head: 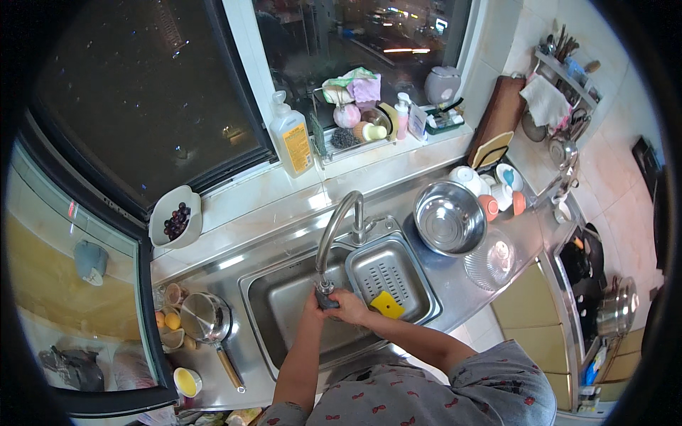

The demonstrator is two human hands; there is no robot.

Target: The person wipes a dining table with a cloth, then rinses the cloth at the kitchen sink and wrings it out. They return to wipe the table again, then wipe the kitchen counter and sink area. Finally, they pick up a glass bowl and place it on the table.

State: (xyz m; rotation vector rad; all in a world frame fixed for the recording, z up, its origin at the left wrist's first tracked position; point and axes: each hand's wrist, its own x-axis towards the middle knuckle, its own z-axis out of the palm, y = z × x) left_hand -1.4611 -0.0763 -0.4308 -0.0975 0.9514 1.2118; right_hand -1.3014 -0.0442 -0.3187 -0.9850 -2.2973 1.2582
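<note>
Under the mouth of the curved metal faucet [341, 223], my left hand [314, 306] and my right hand [349, 308] are together on a small dark grey object [326, 300], whose kind I cannot tell. They are above the stainless steel sink [282, 341]. Just right of my right hand, a yellow sponge [388, 305] lies in the perforated metal drain tray [373, 261], which sits in the sink's right part. My palms and some fingertips are hidden.
A steel bowl [450, 218] and a ribbed clear glass bowl [490, 260] stand right of the sink, near cups. On the left are a saucepan [205, 318] and a small bowl with yellow contents [187, 382]. A bottle [292, 141] and a grape container [176, 218] line the sill.
</note>
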